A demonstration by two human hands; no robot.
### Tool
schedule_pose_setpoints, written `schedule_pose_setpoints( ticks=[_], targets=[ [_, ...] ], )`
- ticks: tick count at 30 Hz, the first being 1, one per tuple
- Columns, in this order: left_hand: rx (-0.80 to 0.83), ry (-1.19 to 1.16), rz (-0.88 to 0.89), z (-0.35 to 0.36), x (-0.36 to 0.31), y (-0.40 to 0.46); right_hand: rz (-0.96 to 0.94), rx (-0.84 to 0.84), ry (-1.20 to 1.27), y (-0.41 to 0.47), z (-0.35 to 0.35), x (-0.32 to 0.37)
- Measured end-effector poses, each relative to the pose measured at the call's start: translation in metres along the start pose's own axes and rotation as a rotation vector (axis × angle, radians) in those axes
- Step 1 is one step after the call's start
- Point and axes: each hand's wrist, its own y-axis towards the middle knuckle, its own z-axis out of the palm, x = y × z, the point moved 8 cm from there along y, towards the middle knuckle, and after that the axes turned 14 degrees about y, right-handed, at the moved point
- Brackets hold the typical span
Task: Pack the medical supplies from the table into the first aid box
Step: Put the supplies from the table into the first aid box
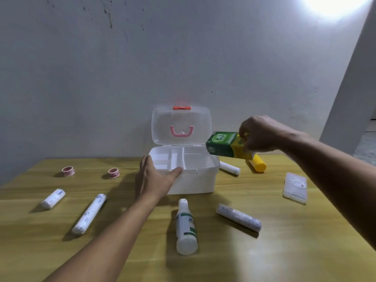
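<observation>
A white bottle [186, 227] lies on its side on the wooden table [284, 251] nearest the viewer, in front of the open first aid box [193, 180], with wrapped rolls [89, 213] and two tape rings [113, 173] scattered around. The left hand [155, 178] rests flat against the box's left front corner, fingers together and thumb on the rim. The right hand [262, 133] pinches a green and yellow carton [227, 145] just above the box's right edge; a yellow tube [258, 163], perhaps a bottle, lies behind it.

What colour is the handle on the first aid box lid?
Pink: the handle on the open clear lid, best seen in the head view.
</observation>
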Motion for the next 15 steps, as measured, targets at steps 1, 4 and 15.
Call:
schedule_pose_setpoints(
  ticks=[1,4,15],
  targets=[
    [0.002,0.023,0.002,0.0,0.0,0.0,-0.042,0.017,-0.012,0.005,0.004,0.012],
    [0.03,0.081,0.009,0.001,0.0,0.001,-0.102,0.087,-0.063,0.021,0.025,0.038],
    [0.073,0.147,-0.012,0.011,0.003,0.004,-0.126,0.282,0.024,0.069,0.114,0.066]
  ],
)
